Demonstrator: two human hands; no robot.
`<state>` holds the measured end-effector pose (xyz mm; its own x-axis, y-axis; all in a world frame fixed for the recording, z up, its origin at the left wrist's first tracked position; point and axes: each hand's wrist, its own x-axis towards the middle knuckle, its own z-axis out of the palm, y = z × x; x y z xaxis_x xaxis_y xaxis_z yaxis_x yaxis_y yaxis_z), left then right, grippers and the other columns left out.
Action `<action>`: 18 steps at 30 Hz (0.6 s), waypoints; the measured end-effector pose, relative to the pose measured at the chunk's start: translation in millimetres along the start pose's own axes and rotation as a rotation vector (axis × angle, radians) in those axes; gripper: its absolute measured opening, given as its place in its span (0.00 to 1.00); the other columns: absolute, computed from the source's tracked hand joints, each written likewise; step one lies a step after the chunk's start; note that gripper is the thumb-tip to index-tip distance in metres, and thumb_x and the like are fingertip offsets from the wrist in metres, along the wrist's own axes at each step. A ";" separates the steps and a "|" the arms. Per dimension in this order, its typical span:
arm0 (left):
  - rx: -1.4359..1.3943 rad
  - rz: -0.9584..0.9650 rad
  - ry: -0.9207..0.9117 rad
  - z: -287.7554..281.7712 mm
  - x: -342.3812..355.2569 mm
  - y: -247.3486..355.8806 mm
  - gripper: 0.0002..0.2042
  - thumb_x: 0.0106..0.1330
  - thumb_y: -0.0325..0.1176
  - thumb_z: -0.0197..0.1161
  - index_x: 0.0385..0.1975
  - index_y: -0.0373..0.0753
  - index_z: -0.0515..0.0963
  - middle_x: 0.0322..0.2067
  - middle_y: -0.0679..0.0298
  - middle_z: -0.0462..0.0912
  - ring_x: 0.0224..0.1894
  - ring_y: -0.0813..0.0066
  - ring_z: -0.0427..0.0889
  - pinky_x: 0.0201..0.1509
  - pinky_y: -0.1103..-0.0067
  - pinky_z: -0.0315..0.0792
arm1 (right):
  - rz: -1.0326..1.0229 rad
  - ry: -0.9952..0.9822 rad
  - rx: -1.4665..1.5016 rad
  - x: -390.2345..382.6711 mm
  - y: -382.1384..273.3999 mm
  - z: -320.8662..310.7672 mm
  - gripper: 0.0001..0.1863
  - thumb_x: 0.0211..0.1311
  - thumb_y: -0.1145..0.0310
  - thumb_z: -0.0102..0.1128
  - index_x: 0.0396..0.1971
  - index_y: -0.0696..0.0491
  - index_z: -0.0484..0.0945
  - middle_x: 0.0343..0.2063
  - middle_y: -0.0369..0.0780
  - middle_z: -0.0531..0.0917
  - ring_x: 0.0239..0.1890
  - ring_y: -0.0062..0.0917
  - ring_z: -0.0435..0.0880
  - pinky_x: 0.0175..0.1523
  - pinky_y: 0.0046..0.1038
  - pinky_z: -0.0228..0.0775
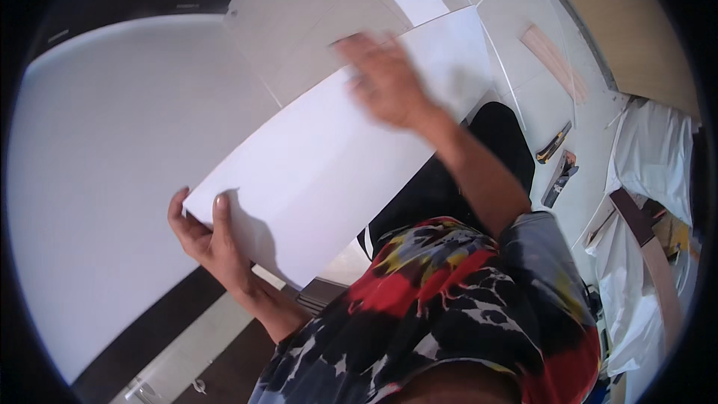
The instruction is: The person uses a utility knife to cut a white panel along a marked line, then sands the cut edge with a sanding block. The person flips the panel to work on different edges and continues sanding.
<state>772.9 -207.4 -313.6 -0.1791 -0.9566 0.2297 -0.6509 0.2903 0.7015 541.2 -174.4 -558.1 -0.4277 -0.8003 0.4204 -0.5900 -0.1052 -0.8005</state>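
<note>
A long white board (321, 157) lies slantwise across my lap, its far right end beyond my dark-trousered knee. My left hand (211, 236) grips its near left corner, thumb on the top face and fingers around the end. Over the far long edge, right of the board's middle, is my right hand (385, 82). Motion blurs its fingers, so I cannot make out whether they hold anything or press on the board.
A yellow-and-black utility knife (554, 143) and a small hand plane (559, 179) lie on the tiled floor at right. Beyond them are wood-coloured strips (553, 62) and a white sack (649, 150) with offcuts. A large white panel (112, 164) fills the left side.
</note>
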 end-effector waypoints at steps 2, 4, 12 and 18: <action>-0.077 -0.055 -0.018 10.2 -8.8 4.3 0.32 0.63 0.21 0.68 0.66 0.35 0.60 0.41 0.57 0.83 0.42 0.74 0.81 0.48 0.80 0.74 | -0.175 -0.076 0.147 9.1 -88.4 10.7 0.31 0.63 0.58 0.59 0.66 0.51 0.69 0.65 0.43 0.73 0.72 0.38 0.63 0.75 0.54 0.42; -0.130 -0.033 -0.025 12.9 -9.1 1.5 0.36 0.62 0.21 0.69 0.69 0.35 0.56 0.40 0.56 0.85 0.41 0.73 0.83 0.47 0.80 0.74 | -0.290 -0.094 0.197 8.2 -116.8 17.2 0.32 0.64 0.57 0.58 0.68 0.50 0.67 0.68 0.42 0.69 0.73 0.37 0.61 0.76 0.54 0.41; -0.216 -0.045 -0.057 14.3 -17.4 -29.7 0.42 0.60 0.18 0.69 0.72 0.35 0.50 0.43 0.49 0.85 0.47 0.68 0.84 0.51 0.76 0.76 | -0.081 -0.097 0.030 -1.8 -31.4 36.9 0.28 0.69 0.58 0.53 0.66 0.53 0.69 0.65 0.45 0.72 0.71 0.42 0.64 0.75 0.54 0.42; -0.334 -0.041 -0.049 11.9 -25.1 -25.0 0.45 0.60 0.16 0.66 0.73 0.32 0.43 0.38 0.53 0.85 0.41 0.73 0.85 0.47 0.80 0.77 | -0.405 -0.177 0.182 -8.7 -140.5 30.8 0.30 0.67 0.58 0.55 0.68 0.52 0.67 0.67 0.46 0.70 0.73 0.40 0.61 0.74 0.56 0.42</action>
<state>784.8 -190.9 -344.9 -0.1985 -0.9652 0.1701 -0.3816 0.2360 0.8937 649.0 -170.9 -462.4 -0.0554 -0.7604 0.6470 -0.5492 -0.5180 -0.6558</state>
